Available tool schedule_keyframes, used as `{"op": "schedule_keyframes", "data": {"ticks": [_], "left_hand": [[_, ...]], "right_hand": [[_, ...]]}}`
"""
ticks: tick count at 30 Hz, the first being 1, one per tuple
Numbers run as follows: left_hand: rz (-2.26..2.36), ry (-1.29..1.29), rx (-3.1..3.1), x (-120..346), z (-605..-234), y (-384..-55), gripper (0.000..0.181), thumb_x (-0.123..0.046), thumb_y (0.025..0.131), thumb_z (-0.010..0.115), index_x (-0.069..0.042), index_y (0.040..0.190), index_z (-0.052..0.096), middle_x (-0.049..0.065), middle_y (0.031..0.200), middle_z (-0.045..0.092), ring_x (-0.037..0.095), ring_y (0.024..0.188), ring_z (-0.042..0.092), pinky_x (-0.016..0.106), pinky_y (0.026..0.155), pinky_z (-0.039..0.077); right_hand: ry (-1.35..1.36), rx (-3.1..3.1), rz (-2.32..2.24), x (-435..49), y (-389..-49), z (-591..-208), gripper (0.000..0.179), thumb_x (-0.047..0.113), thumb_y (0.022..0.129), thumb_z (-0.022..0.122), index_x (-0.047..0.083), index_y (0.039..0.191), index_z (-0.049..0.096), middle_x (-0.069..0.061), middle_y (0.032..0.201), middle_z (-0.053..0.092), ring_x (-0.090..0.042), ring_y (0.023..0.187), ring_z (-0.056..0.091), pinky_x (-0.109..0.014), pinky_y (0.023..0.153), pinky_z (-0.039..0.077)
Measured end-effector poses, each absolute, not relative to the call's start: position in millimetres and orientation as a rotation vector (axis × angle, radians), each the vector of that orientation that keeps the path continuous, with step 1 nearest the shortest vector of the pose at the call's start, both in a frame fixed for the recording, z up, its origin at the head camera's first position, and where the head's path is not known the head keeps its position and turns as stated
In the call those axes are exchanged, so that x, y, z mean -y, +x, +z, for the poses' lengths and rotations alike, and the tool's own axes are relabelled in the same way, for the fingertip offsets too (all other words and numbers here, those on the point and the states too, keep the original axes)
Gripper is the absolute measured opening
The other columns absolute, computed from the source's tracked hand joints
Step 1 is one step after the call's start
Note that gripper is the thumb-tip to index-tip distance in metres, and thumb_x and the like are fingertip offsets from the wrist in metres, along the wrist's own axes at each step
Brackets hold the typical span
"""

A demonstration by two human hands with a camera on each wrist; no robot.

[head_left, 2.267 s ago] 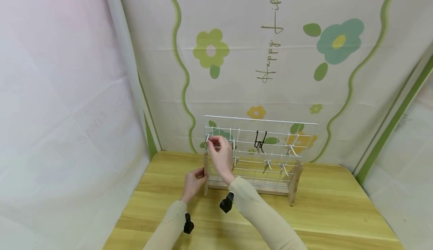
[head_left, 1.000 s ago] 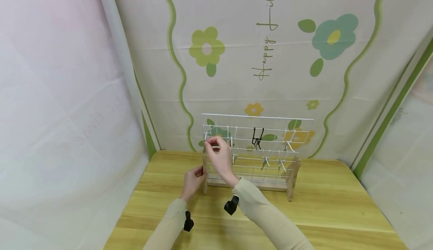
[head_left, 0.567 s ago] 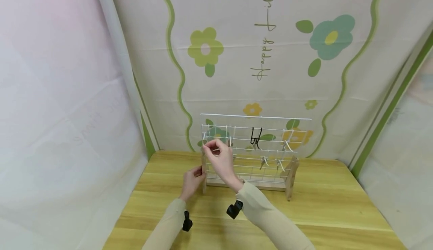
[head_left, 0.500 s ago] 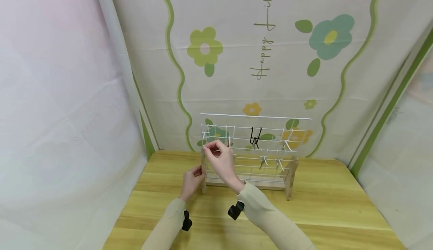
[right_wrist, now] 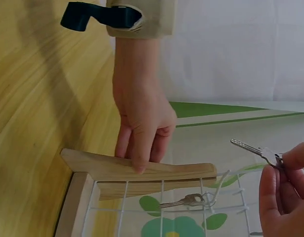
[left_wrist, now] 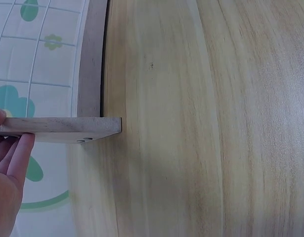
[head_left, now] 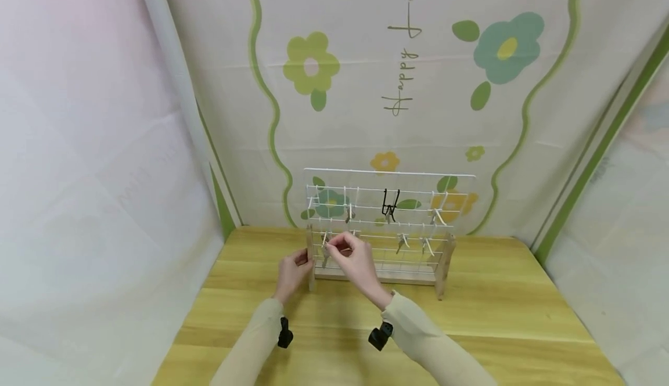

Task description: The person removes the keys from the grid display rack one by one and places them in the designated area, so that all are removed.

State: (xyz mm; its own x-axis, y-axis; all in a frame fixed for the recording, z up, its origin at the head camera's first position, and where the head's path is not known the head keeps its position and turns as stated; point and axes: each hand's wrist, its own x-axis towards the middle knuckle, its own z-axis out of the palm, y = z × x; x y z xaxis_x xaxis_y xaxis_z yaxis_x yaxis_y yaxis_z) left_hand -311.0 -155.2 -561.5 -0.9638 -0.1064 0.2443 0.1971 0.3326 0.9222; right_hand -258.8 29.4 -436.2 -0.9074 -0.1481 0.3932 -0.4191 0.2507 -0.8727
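A white wire grid rack [head_left: 389,171] with wooden ends stands on the table. My left hand [head_left: 292,271] grips its left wooden upright [left_wrist: 58,124], thumb on one face and fingers on the other. In the right wrist view, my right hand [right_wrist: 287,190] pinches a silver key [right_wrist: 253,149] by its ring end, the blade pointing away from the fingertips. The hand is in front of the grid's lower left part. Close by, another key [right_wrist: 179,202] hangs from a white hook [right_wrist: 221,183] on the grid.
More keys [head_left: 401,245] hang from white hooks across the grid in two rows. One key [head_left: 389,216] is on a black hook [head_left: 385,203] near the top middle. Behind the rack is a flowered cloth backdrop [head_left: 355,125]; a white cloth wall [head_left: 104,171] stands to the left.
My right hand has come down and slightly right from the upper left hook, uncovering it and the key hanging below. My left hand keeps its grip on the upright. The head view has shifted slightly.
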Motion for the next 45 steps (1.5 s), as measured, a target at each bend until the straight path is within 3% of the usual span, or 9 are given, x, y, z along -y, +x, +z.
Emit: {"op": "schedule_keyframes", "data": {"ticks": [10, 19, 25, 33, 45], "left_hand": [[-1.683, -0.035, 2.362, 156, -556, -312, 0.035, 0.000, 0.086, 0.073, 0.009, 0.119, 0.067, 0.027, 0.115, 0.070, 0.037, 0.104, 0.071, 0.035, 0.085, 0.063], [-1.684, -0.042, 2.375, 156, -556, -312, 0.035, -0.002, 0.088, 0.072, 0.010, 0.120, 0.066, 0.028, 0.116, 0.070, 0.037, 0.105, 0.071, 0.035, 0.086, 0.063], [-1.695, -0.020, 2.377, 155, -556, -313, 0.035, -0.001, 0.088, 0.071, 0.009, 0.121, 0.066, 0.027, 0.117, 0.070, 0.037, 0.106, 0.071, 0.036, 0.087, 0.062], [-1.675, -0.064, 2.362, 154, -557, -312, 0.034, 0.002, 0.087, 0.070, 0.014, 0.119, 0.064, 0.031, 0.115, 0.069, 0.040, 0.104, 0.071, 0.038, 0.085, 0.063], [-1.668, -0.077, 2.355, 154, -561, -312, 0.033, -0.001, 0.087, 0.072, 0.012, 0.117, 0.067, 0.030, 0.113, 0.070, 0.038, 0.102, 0.072, 0.036, 0.084, 0.063]], "right_hand": [[0.571, 2.429, 1.620, -43, -262, -479, 0.010, 0.011, 0.088, 0.073, 0.001, 0.088, 0.072, -0.008, 0.084, 0.074, -0.005, 0.071, 0.064, -0.015, 0.065, 0.056], [0.660, 2.627, 1.509, -50, -267, -529, 0.004, 0.010, 0.090, 0.070, 0.008, 0.087, 0.072, -0.007, 0.085, 0.075, -0.003, 0.072, 0.064, -0.015, 0.064, 0.055], [0.695, 2.685, 1.427, -49, -269, -554, 0.004, 0.008, 0.088, 0.072, 0.006, 0.084, 0.072, -0.006, 0.082, 0.074, -0.003, 0.070, 0.063, -0.015, 0.062, 0.054], [0.689, 2.739, 1.492, -47, -272, -574, 0.005, 0.008, 0.087, 0.070, 0.003, 0.084, 0.070, -0.007, 0.080, 0.072, 0.000, 0.066, 0.056, -0.015, 0.058, 0.051], [0.720, 2.750, 1.352, -43, -277, -589, 0.005, 0.006, 0.084, 0.071, 0.002, 0.080, 0.069, -0.007, 0.077, 0.071, 0.001, 0.066, 0.055, -0.014, 0.057, 0.050]]}}
